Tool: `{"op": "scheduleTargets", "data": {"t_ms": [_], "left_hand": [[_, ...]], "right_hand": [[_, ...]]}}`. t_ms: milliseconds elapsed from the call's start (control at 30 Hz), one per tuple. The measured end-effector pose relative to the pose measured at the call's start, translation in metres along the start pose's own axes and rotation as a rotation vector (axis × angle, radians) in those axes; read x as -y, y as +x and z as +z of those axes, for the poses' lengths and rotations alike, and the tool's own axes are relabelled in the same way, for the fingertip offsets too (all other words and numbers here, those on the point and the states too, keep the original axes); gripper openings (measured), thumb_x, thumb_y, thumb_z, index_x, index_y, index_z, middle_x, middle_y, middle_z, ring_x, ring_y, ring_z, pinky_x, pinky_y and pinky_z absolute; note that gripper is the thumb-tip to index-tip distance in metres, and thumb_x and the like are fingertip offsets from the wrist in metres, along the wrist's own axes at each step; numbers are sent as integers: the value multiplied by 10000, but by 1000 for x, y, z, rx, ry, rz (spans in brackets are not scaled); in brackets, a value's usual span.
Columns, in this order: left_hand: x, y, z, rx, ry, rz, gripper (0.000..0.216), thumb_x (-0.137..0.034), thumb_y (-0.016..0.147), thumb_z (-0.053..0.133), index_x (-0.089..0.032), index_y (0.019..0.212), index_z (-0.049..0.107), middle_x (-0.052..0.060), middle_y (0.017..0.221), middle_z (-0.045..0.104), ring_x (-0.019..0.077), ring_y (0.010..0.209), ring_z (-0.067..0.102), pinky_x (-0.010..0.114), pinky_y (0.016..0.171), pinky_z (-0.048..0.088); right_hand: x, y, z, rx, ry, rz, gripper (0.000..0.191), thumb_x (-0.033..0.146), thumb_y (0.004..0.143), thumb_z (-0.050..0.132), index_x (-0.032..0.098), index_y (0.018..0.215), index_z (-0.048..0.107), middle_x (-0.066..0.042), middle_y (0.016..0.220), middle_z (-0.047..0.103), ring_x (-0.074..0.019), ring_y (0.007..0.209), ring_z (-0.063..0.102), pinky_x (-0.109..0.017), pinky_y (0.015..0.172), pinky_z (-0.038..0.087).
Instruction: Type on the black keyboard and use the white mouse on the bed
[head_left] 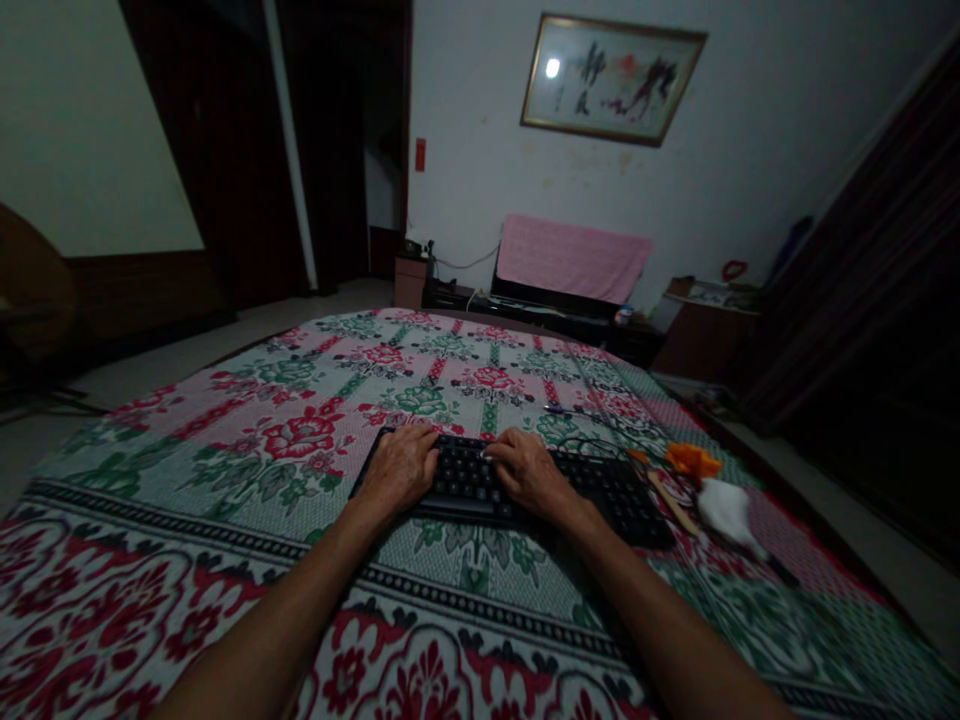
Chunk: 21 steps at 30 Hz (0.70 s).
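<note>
A black keyboard (469, 485) lies on the flower-patterned tablecloth in front of me. My left hand (401, 465) rests over its left end, fingers lying forward across the keys and the thumb along the inner side. Across the middle keys, my right hand (529, 470) has its fingers apart and slightly bent, with the thumb side towards the left hand. A small pale spot shows at its fingertips; I cannot make out whether it is a nail or an object. The keyboard's number pad (619, 495) is uncovered, right of my right hand.
Right of the keyboard lie an orange cloth (694, 461), a flat wooden stick (673, 503) and a white fluffy thing (727, 512) with a dark-tipped handle. A black cable (600, 445) loops behind the keyboard. The tablecloth (300, 560) covers the round-edged table.
</note>
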<state>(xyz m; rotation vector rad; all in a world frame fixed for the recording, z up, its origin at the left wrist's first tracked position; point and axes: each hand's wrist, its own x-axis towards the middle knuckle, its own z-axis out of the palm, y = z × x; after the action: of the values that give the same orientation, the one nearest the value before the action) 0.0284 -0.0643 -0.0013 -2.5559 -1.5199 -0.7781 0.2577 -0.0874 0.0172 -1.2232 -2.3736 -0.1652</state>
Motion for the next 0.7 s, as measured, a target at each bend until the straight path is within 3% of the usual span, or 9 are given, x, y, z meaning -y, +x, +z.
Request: {"op": "scheduleTargets", "data": {"t_ms": [233, 467, 700], "left_hand": [[2, 0, 2, -3, 13, -4, 269, -234, 879, 432, -199, 1060, 627, 71, 1207, 614, 222, 1114, 546, 391, 979, 404], [2, 0, 2, -3, 5, 3, 281, -236, 880, 429, -194, 1071, 631, 81, 1204, 618, 229, 1122, 541, 397, 980, 410], [1, -1, 0, -11, -11, -4, 284, -234, 879, 429, -204, 1076, 633, 79, 1202, 622, 232, 1128, 542, 407, 990, 409]], "right_hand": [[8, 0, -8, 23, 20, 28, 173, 84, 776, 503, 164, 855, 635, -39, 801, 531, -172, 792, 497, -305, 755, 373], [7, 1, 4, -17, 9, -70, 252, 89, 839, 489, 192, 1036, 609, -71, 966, 540, -189, 906, 484, -330, 805, 361], [10, 2, -4, 63, -45, 6, 171, 120, 812, 509, 169, 917, 635, -57, 870, 527, -187, 854, 487, -320, 795, 358]]}}
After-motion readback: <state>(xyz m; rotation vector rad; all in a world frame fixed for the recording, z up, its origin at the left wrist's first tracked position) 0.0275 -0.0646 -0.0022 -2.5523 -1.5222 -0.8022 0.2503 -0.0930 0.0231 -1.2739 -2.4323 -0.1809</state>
